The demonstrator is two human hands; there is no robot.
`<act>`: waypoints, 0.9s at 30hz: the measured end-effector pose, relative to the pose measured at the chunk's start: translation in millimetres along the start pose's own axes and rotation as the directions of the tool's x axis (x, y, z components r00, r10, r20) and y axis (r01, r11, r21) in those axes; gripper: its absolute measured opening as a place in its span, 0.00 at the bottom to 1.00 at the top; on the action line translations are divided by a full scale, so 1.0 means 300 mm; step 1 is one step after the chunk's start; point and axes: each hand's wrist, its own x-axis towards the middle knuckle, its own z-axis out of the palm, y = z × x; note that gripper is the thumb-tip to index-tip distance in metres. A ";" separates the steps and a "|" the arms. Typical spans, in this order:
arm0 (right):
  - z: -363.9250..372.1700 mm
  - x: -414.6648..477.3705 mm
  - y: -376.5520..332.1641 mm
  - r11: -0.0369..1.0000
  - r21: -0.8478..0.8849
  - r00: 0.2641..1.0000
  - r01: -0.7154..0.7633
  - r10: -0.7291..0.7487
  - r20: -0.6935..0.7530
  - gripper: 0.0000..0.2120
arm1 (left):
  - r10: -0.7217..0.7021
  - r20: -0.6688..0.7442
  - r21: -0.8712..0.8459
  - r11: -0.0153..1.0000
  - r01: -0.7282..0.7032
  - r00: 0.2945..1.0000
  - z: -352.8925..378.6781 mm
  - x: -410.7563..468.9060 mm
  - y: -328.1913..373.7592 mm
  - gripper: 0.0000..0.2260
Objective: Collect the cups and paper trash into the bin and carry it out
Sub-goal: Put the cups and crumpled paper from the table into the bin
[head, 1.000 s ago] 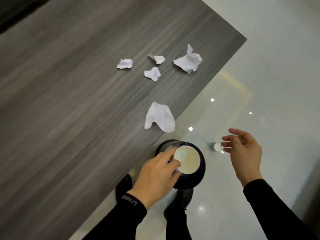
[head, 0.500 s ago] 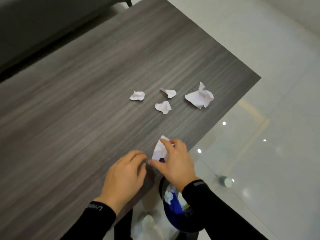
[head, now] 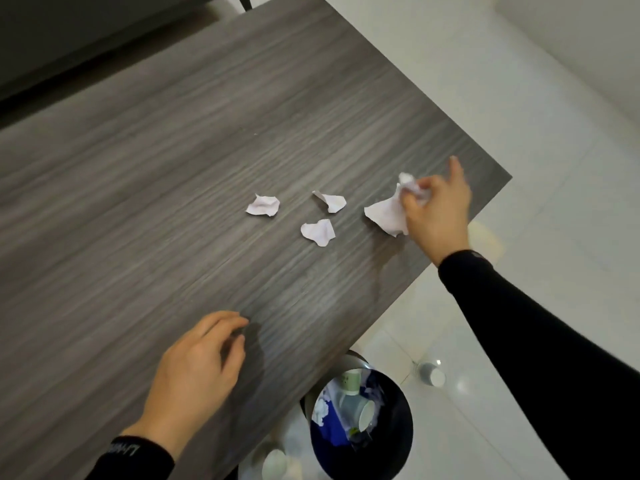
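My right hand [head: 437,209] reaches to the far right corner of the grey wood-grain surface [head: 173,168] and its fingers are closed on the large crumpled paper [head: 388,213] — the upper part of the paper is pinched between thumb and fingers, the lower part hangs out to the left and touches the surface. One finger sticks up, free. Just left of this hand lie three small scraps: the nearest scrap [head: 330,201], a second scrap [head: 318,231] a little closer to me, and the far-left scrap [head: 263,205], all apart from each other and not touched.

My left hand [head: 197,372] is near the front edge of the surface with fingers loosely curled, holding nothing; the fingertips are at the surface.

The black bin [head: 363,420] stands on the white floor below the front edge of the surface, between my two arms. Inside it I see a pale cup [head: 353,405] on its side, white paper and something blue. On my left cuff [head: 124,452] there is white lettering — upside down for me, I cannot read it surely.
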 end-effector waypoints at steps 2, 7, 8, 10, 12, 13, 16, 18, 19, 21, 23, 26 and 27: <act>0.075 0.017 0.019 0.988 -0.145 0.910 0.051 0.013 0.414 0.10 | -0.005 0.008 -0.025 1.000 0.005 1.000 -0.004 -0.011 -0.002 0.17; 0.153 -0.050 0.037 0.991 -0.122 0.974 0.045 -0.016 0.228 0.05 | -0.041 -0.003 -0.065 0.997 0.040 0.999 -0.037 -0.030 -0.044 0.16; 0.154 -0.063 0.013 0.999 0.042 0.990 -0.023 0.017 0.140 0.03 | -0.049 -0.003 -0.070 0.996 0.048 0.999 -0.044 -0.033 -0.059 0.16; 0.139 -0.062 -0.047 0.961 0.276 0.999 -0.022 0.028 -0.017 0.04 | -0.071 -0.005 -0.091 0.993 0.070 0.997 -0.051 -0.033 -0.078 0.16; 0.143 -0.036 -0.123 0.918 0.392 0.998 0.063 -0.055 -0.032 0.09 | -0.124 -0.026 -0.112 0.986 0.121 0.992 -0.062 -0.028 -0.104 0.16; 0.149 -0.023 -0.161 0.895 0.439 0.995 0.085 -0.101 0.013 0.13 | -0.146 -0.036 -0.113 0.984 0.141 0.989 -0.064 -0.024 -0.115 0.14; 0.200 0.005 -0.240 0.931 0.291 0.921 0.219 -0.296 0.252 0.18 | -0.160 -0.040 -0.120 0.981 0.154 0.986 -0.072 -0.021 -0.128 0.14; 0.254 0.002 -0.237 0.941 0.004 0.800 0.339 -0.291 0.525 0.22 | -0.141 -0.035 -0.119 0.984 0.136 0.989 -0.080 -0.026 -0.129 0.16; 0.278 -0.010 -0.226 0.928 -0.101 0.757 0.359 -0.227 0.613 0.25 | -0.133 -0.035 -0.124 0.984 0.128 0.990 -0.084 -0.029 -0.131 0.16; 0.309 -0.038 -0.205 0.932 -0.151 0.769 0.329 -0.172 0.616 0.27 | -0.124 -0.041 -0.135 0.984 0.117 0.991 -0.091 -0.031 -0.140 0.15; 0.320 -0.054 -0.196 0.958 -0.101 0.831 0.269 -0.178 0.527 0.22 | -0.126 -0.045 -0.133 0.984 0.119 0.991 -0.097 -0.032 -0.154 0.13; 0.311 -0.072 -0.199 0.958 -0.157 0.876 0.238 -0.142 0.461 0.13 | -0.142 -0.037 -0.137 0.981 0.135 0.989 -0.103 -0.042 -0.172 0.10; 0.303 -0.078 -0.204 0.959 -0.164 0.876 0.232 -0.133 0.464 0.13 | -0.148 -0.034 -0.140 0.980 0.142 0.988 -0.104 -0.046 -0.177 0.10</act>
